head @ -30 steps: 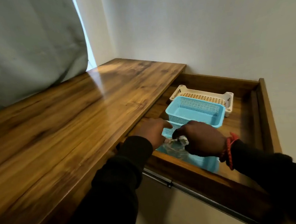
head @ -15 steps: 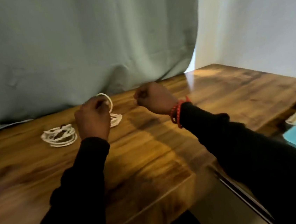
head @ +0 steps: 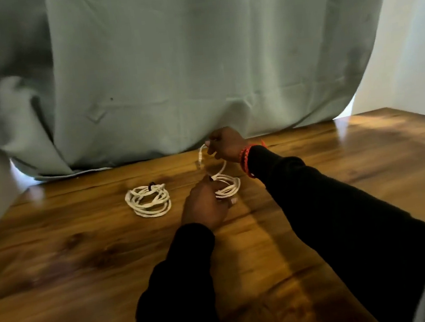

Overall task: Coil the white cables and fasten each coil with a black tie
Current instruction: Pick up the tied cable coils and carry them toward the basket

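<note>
We see left hand (head: 205, 204) gripping the loose coil (head: 228, 186), right hand (head: 226, 145) pinching its cable end (head: 201, 156); tied coil (head: 148, 200) lies left on worktop (head: 338, 173).

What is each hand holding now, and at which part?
The left hand grips the coiled part of a white cable. The right hand pinches the same cable near its free end, where the plug hangs.

Both arms wear long black fabric sleeves that reach to the wrists. A red-orange braided cord bracelet (head: 245, 160) circles the wrist of the right hand (head: 226, 145), doubled into two strands. The left hand (head: 205, 204) is bare, with pale nails on its fingers (head: 232, 201).
</note>
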